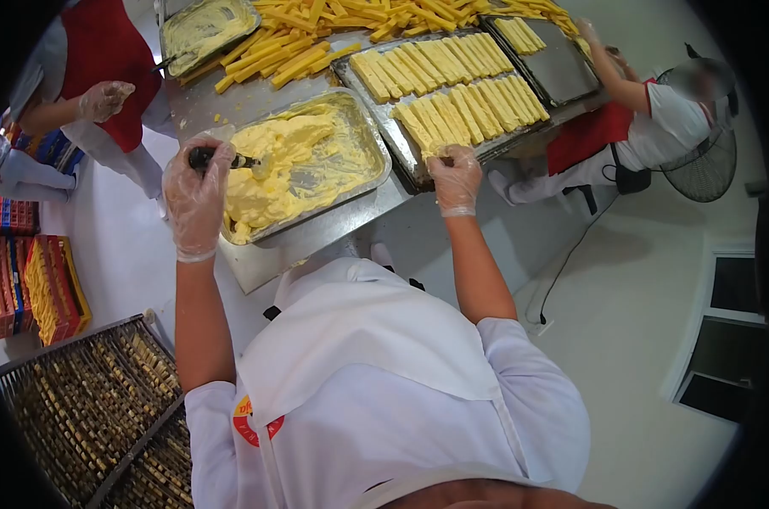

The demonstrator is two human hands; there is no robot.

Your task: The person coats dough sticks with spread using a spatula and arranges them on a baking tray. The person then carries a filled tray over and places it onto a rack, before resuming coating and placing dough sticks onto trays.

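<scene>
My left hand (199,191), in a clear plastic glove, is closed around the black handle of a spatula (223,159). The spatula's end is over pale yellow cream in a metal tray (384,161). My right hand (455,180), also gloved, has its fingers pressed together at the near end of a cream-coated stick (420,131). That stick lies at the left of the front row on a dark baking tray (414,176). Two rows of coated sticks (465,64) cover this tray.
Uncoated yellow sticks (350,17) are piled at the table's back. Another cream tray (206,34) stands back left, a darker tray (563,72) back right. Co-workers in red aprons (113,68) stand left and right. A rack (87,407) is at lower left, a fan (703,165) at right.
</scene>
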